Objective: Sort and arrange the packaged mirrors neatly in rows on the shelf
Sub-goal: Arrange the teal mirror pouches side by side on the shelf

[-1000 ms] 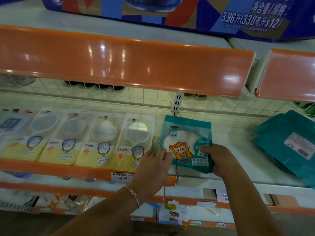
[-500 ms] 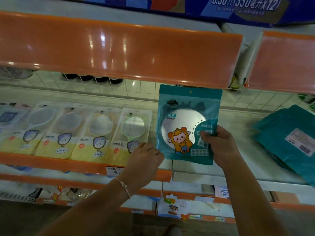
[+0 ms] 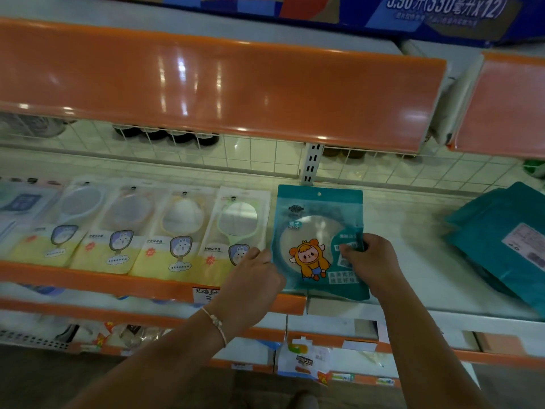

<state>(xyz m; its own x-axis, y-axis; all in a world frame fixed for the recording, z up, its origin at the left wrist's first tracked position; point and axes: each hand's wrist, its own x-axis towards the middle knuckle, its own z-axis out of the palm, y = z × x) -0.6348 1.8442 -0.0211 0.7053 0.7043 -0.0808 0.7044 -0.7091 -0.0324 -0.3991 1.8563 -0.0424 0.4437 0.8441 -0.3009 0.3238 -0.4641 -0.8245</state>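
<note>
A teal packaged mirror [image 3: 317,231] with a cartoon figure in orange lies flat on the white shelf [image 3: 413,261], just right of a row of several hand mirrors in clear and yellow packets [image 3: 182,231]. My right hand [image 3: 367,262] grips the teal packet's right edge, thumb on top. My left hand [image 3: 250,287] holds its lower left edge, fingers curled against it. A stack of teal packets [image 3: 507,240] lies face down at the far right of the shelf.
An orange shelf lip [image 3: 218,90] overhangs from above, with a blue carton [image 3: 413,13] on top. A wire grid backs the shelf. The orange front rail [image 3: 88,278] carries a handwritten price tag. Lower shelves hold other packets.
The teal packet was lifted upright half a second ago. It now lies lower and flat on the shelf beside the hand mirror row, both hands still on it.
</note>
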